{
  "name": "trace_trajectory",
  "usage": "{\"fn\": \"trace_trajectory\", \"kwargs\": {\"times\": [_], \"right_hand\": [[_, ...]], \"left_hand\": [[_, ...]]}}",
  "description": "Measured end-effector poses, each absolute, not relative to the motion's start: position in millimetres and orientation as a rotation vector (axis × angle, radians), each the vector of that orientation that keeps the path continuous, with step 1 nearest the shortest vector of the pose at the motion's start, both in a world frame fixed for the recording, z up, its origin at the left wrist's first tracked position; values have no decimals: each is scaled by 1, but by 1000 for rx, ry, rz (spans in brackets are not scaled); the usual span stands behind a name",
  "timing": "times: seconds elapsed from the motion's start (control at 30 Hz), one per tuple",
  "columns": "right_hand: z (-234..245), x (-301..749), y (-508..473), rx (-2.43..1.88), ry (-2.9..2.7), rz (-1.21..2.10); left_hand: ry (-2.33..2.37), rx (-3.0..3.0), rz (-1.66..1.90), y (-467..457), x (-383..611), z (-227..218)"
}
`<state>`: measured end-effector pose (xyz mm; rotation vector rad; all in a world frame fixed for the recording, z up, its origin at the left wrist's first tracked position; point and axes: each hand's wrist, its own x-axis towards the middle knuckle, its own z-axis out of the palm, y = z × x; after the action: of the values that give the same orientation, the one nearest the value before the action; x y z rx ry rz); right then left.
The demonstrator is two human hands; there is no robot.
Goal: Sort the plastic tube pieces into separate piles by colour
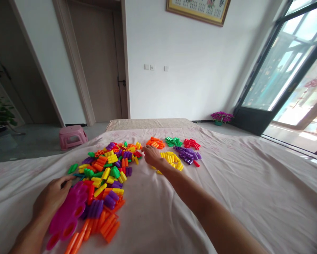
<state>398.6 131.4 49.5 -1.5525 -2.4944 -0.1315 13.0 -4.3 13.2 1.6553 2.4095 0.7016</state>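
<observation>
Left hand (52, 198) touches a pink plastic piece (68, 211). Right hand (152, 156) sits between the mixed blocks (109, 165) and yellow blocks (172, 159). I cannot tell either hand's grip.

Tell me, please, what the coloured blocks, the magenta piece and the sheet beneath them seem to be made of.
The blocks: likely moulded plastic, glossy, with saturated colours and highlights. The magenta piece: probably plastic too, smooth, uniform colour, moulded holes. The sheet: woven fabric, matte, with soft creases and a faint print.

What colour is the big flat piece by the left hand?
The flat piece is magenta, clearest in the head view.
</observation>
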Motion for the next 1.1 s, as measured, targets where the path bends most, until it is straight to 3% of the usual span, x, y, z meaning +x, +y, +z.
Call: {"fn": "trace_trajectory", "kwargs": {"times": [0.33,0.53,0.77,0.9,1.03,1.1], "right_hand": [[90,565,145,-1810,-1665,-107],[64,637,106,-2093,-1540,-78],[26,641,73,-2225,-1870,-130],[49,645,76,-2207,-1936,-107],[79,642,80,-2077,-1742,-391],[84,623,77,-1948,-1787,-376]], "left_hand": [[2371,1526,683,-7,22,21],[2350,1469,714,-11,27,23],[2288,1576,838,-6,16,9],[1949,1751,1041,-18,15,7],[1840,2057,960,-55,22,2],[1805,2226,888,-75,33,-4]]}}
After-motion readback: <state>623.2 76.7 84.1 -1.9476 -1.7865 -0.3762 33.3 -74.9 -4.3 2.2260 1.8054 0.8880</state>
